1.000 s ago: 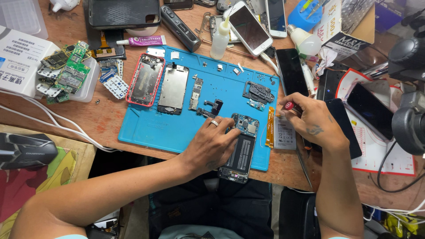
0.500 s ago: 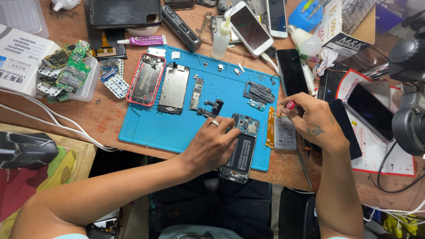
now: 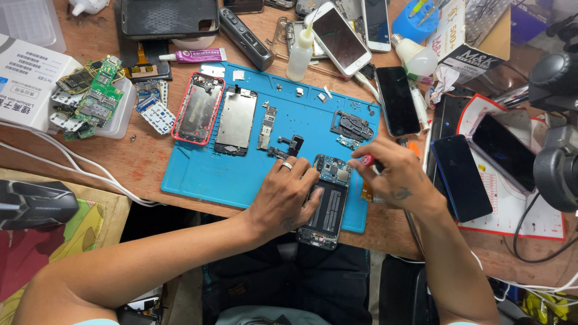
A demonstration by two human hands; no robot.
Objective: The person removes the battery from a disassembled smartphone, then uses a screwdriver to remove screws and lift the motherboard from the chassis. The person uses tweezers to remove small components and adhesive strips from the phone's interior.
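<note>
1. Lying opened on the blue mat [image 3: 198, 180], toward its front right corner: the dismantled phone [image 3: 328, 201], back off, dark battery and circuit board showing.
2. Running with its long axis from the mat's front edge toward the back, tilted slightly rightward at the far end; near end overhanging the mat's front edge and the front edge of the wooden table [image 3: 144, 159] a little.
3. Pressing down on the phone's left side: the left hand [image 3: 283, 195], fingers spread and flat, ring finger wearing a band, not clenched, steadying rather than lifting.
4. Gripping a thin red-handled tool [image 3: 367, 160]: the right hand [image 3: 397, 177], fingers closed round it in a pinch, tip pointing left toward the phone's far end, just beside the board; hard to tell whether the tip is touching.
5. Sitting between the two hands: the phone, left hand already on it, right hand just beside its upper right corner, so both equally near, the working end lying leftward of the right hand.
6. Lying farther back on the mat, well apart from the hands: a red-rimmed phone frame [image 3: 197, 108], a grey metal plate [image 3: 236, 120], and small dark parts [image 3: 352, 126] near the right edge.
7. Resting off the mat's right edge on the table: several dark phones [image 3: 460, 177].
</note>
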